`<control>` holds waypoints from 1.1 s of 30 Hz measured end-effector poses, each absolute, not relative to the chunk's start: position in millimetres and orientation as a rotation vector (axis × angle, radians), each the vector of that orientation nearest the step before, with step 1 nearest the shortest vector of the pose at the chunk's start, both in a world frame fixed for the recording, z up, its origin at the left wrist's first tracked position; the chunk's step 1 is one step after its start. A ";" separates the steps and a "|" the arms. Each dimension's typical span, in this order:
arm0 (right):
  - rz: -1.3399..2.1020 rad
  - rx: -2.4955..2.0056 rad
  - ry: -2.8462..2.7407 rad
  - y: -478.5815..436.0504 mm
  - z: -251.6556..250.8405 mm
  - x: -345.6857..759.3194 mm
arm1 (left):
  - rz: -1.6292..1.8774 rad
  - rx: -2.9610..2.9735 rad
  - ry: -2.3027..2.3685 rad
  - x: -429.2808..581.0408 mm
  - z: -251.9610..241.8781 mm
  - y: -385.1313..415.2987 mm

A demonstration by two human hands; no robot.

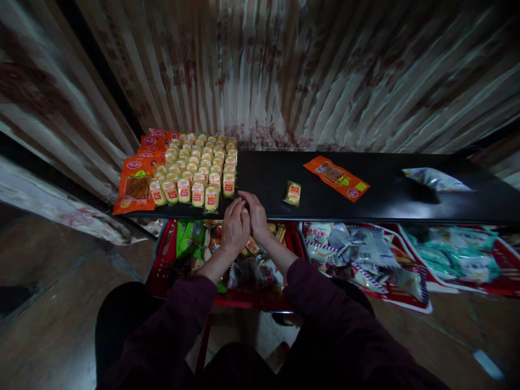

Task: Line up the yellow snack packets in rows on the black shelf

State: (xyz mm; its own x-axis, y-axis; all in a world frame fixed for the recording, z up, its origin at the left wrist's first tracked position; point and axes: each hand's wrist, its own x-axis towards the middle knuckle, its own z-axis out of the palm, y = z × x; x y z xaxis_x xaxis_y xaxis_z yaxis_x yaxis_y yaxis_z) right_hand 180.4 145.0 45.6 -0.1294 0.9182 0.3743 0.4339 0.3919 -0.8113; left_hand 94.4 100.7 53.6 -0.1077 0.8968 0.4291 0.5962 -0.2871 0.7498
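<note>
My left hand (236, 226) and my right hand (257, 218) meet at the front edge of the black shelf (264, 179). Their fingers are curled and pressed together, the right fingers reaching over toward the left ones; whatever lies beneath them, if anything, is hidden. Just left of the hands stand packed rows of small wrapped cakes (195, 173), yellow with red and white labels. A single wrapped cake (293, 193) lies apart on the shelf to the right of my hands.
Orange snack packets (137, 187) overlap at the shelf's left end. Another orange packet (338, 177) and a shiny pouch (436, 179) lie rightward. Below are a red basket (162, 271) of mixed snacks, and more baskets with white bags (371, 249) and teal bags (467, 257). A curtain (260, 70) hangs behind.
</note>
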 end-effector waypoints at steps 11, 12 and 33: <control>0.731 -1.198 -1.854 70.3 7.0 215.4 | 1.247 1.842 1.562 120.3 16.1 28.3; 0.763 -1.227 -1.843 67.3 -1.4 217.6 | 1.216 1.805 1.572 122.8 10.1 25.9; 1.089 -1.459 -2.060 75.4 -78.8 220.3 | 0.734 1.091 1.810 130.5 -55.9 46.2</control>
State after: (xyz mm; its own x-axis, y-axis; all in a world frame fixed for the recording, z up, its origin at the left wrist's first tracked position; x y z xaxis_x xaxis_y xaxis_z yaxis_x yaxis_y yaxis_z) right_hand 220.3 75.4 -78.8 -0.3821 0.9165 -0.1181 0.6139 0.1562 -0.7738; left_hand 130.5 46.2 -55.9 -0.2338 0.8963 -0.3767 0.3805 0.4409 0.8129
